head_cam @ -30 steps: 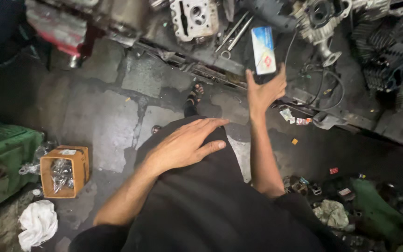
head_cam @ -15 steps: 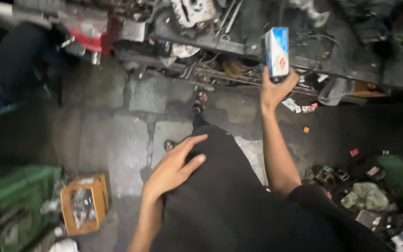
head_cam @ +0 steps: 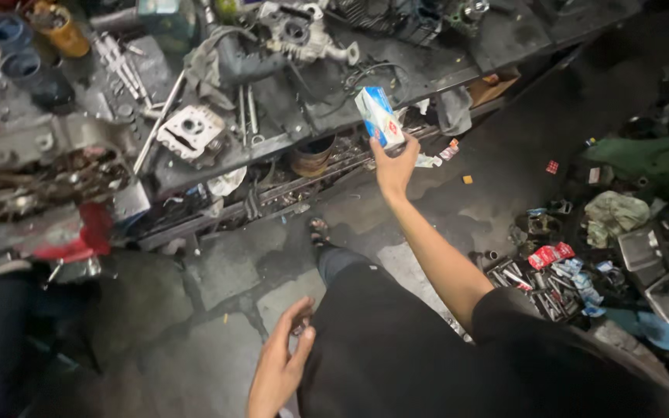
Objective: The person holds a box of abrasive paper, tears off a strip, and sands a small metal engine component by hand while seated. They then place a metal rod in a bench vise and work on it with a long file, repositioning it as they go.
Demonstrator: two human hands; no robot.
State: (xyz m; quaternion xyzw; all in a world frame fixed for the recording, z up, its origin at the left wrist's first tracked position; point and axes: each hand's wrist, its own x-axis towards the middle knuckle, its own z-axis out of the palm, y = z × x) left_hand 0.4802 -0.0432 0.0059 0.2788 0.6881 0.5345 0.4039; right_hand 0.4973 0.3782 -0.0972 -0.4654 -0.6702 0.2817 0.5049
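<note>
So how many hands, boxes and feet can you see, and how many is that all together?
Hands: 2, the right hand and the left hand
Small blue and white boxes: 1, the box held up in the right hand
Sandalled feet: 1, the foot on the stone floor
Total: 4

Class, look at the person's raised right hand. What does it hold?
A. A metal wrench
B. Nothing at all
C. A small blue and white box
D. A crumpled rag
C: the right hand grips a small blue and white box by its lower end, held up over the edge of the cluttered workbench, while the left hand hangs empty beside the leg.
</note>
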